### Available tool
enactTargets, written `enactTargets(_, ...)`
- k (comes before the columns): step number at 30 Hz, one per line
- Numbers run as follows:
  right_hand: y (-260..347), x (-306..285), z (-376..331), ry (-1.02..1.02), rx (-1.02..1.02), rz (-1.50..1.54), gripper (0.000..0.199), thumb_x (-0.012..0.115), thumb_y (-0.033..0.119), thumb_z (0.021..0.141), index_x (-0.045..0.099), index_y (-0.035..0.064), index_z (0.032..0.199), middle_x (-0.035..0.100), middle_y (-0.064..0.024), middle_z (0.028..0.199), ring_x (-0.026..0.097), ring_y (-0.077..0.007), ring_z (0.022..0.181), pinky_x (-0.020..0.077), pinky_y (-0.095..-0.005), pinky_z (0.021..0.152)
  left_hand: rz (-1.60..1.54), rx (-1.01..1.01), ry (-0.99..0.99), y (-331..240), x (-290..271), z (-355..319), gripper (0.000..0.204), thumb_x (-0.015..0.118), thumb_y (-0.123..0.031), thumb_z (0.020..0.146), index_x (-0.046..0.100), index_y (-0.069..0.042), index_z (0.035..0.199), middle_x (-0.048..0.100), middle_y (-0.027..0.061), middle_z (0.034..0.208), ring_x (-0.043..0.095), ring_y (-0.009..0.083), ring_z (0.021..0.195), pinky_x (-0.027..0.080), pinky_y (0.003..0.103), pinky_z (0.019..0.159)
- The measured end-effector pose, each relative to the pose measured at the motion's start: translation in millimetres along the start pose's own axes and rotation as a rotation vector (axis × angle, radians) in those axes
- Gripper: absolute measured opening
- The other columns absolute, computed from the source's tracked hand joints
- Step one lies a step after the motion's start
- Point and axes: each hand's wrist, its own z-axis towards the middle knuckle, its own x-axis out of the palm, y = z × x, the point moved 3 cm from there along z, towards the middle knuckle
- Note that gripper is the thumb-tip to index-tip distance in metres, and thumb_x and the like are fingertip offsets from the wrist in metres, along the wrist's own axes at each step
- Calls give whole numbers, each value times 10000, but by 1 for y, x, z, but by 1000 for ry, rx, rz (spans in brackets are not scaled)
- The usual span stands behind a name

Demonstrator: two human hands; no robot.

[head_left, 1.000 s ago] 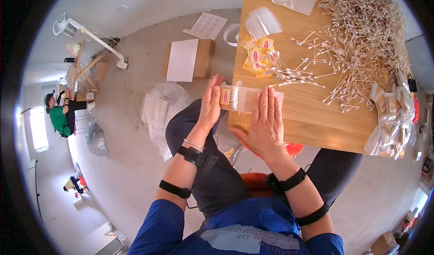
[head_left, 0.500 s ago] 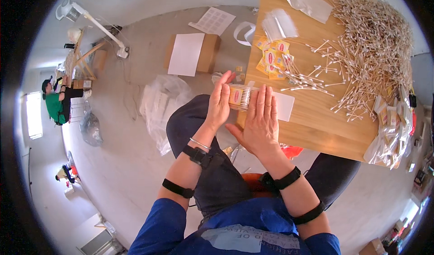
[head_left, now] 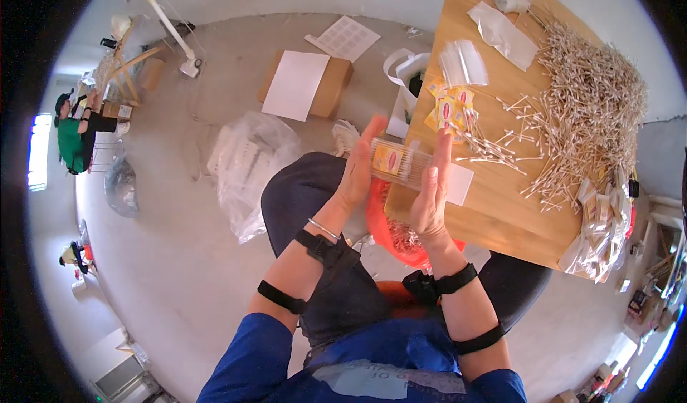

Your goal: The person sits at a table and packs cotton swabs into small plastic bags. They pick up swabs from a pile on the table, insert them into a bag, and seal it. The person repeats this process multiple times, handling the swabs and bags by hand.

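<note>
At the far left, at 9 o'clock, a person in a green top (head_left: 70, 140) is beside a wire rack, well apart from you. Toward 11 o'clock a white lamp stand (head_left: 170, 28) rises from the floor. Nearer the centre, a crumpled clear plastic bag (head_left: 249, 165) lies on the floor just beside your left knee. At 12 o'clock from it a cardboard box (head_left: 330, 88) carries a white sheet (head_left: 295, 85) on top, with a sheet of labels (head_left: 345, 38) beyond it.

Your left hand (head_left: 360, 170) is held flat and upright, fingers extended, its palm pressed against the left end of a clear packet of cotton swabs (head_left: 401, 164). The packet has a yellow label with a red mark and lies level between your palms, above your lap at the near edge of the wooden table (head_left: 501, 213). Your right hand (head_left: 434, 188) is also flat with fingers extended, pressing the right end of the packet. Neither hand wraps around it; the packet is clamped between the two palms.

Below the hands, an orange-red basin (head_left: 386, 231) holds loose swabs.

On the table, at 1 o'clock from the packet, lie yellow labels (head_left: 448, 108) and clear empty sleeves (head_left: 464, 62). At 2 o'clock, a large heap of loose cotton swabs (head_left: 587, 110) spreads out. At the table's right edge, filled packets (head_left: 600, 231) are stacked.
</note>
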Motion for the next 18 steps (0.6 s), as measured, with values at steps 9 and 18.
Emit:
enactTargets(9, 10, 25, -2, 10, 69, 59, 767, 335, 397, 1020, 37, -108, 1515, 74, -278, 1603, 70, -359, 1502, 83, -408, 1203, 45, 63, -23, 6, 3, -1, 820, 239, -635, 1003, 274, 7, 1512, 384, 168, 1512, 341, 245, 1404, 251, 361, 1157)
enactTargets(18, 9, 7, 3, 78, 16, -108, 619, 501, 154, 966, 248, -88, 1477, 211, -333, 1547, 189, -434, 1465, 143, -457, 1191, 238, 75, -91, 10, -6, -2, 667, 344, -477, 1042, 295, 0, 1506, 404, 166, 1501, 361, 261, 1397, 279, 369, 1146)
